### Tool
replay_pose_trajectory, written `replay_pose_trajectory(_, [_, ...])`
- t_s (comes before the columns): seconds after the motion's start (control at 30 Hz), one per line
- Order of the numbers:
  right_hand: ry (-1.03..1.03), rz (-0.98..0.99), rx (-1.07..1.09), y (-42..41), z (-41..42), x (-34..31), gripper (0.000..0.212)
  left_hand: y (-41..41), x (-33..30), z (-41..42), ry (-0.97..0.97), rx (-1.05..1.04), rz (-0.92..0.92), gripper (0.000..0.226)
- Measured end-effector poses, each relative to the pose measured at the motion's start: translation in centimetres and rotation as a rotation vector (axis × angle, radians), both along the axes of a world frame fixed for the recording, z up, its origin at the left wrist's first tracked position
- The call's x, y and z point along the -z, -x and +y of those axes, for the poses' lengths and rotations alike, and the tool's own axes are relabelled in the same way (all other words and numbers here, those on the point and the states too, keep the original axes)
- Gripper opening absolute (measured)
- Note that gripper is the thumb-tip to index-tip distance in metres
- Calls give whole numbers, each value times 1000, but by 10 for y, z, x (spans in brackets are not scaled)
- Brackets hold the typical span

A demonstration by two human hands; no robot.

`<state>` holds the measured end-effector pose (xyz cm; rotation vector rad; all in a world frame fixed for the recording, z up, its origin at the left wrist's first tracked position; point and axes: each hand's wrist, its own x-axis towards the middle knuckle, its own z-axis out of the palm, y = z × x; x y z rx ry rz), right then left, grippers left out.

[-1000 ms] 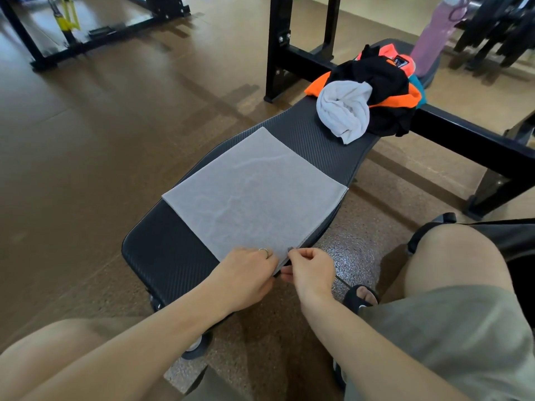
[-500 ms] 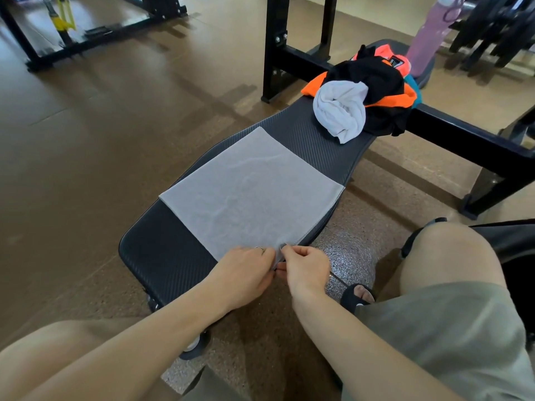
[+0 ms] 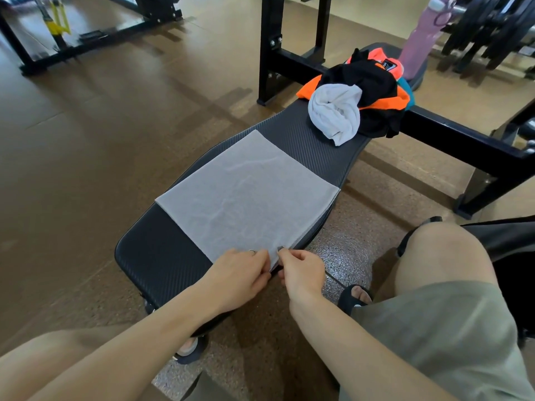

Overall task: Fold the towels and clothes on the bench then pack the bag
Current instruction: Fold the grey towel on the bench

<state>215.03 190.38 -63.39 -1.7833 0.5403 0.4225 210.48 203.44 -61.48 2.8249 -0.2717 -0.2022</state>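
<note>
Hands (image 3: 275, 273) unmoved; towel (image 3: 246, 195) square across bench (image 3: 162, 250).

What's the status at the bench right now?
Left hand and right hand pinch grey towel corner. Towel flat on bench. Clothes pile unfolded.

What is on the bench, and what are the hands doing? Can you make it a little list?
flat item: grey towel, spread flat on the bench
left hand: pinches the towel's near corner
right hand: pinches the same corner, beside the left hand
pile: white towel crumpled against black and orange clothes at the bench's far end
bottle: pink bottle behind the pile
bag: cannot tell; none clearly shown
</note>
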Motion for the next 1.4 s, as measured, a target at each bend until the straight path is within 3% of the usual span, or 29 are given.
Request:
replay_pose_trajectory(0.37, [37,-85,-75,3,-8,7,15,-1,9,0,-155,106,-162,12])
replay_pose_trajectory(0.53, [-20,-208,-97,9,-15,4,19,-4,-4,-1,-99,49,98,12])
replay_pose_trajectory(0.63, [289,-416,-302,11,-14,-1,21,-14,-28,26,233,-32,313,6])
replay_pose_trajectory(0.7, [386,-626,-550,14,-12,-11,12,-25,-40,62,395,-237,142,9])
replay_pose_trajectory(0.73, [412,-747,-724,17,-10,-17,9,-30,-43,84,404,-396,6,12])
replay_pose_trajectory(0.8, [503,-943,-1085,24,-3,-23,14,-33,-42,127,210,-709,-134,20])
replay_pose_trajectory(0.87, [604,-1030,-1319,29,3,-21,25,-29,-27,162,26,-903,7,42])
replay_pose_trajectory(0.97, [691,-1079,-1418,29,5,-15,30,-21,-6,186,126,-951,134,38])
replay_pose_trajectory(1.07, [744,-1167,-1530,22,2,-11,23,-21,-4,190,186,-952,66,19])
replay_pose_trajectory(1.23, [825,-1302,-1667,22,-1,-18,38,-26,-13,177,339,-1017,-2,15])
replay_pose_trajectory(1.4, [789,-1214,-1643,20,1,-29,31,-28,-17,171,533,-1065,-63,5])
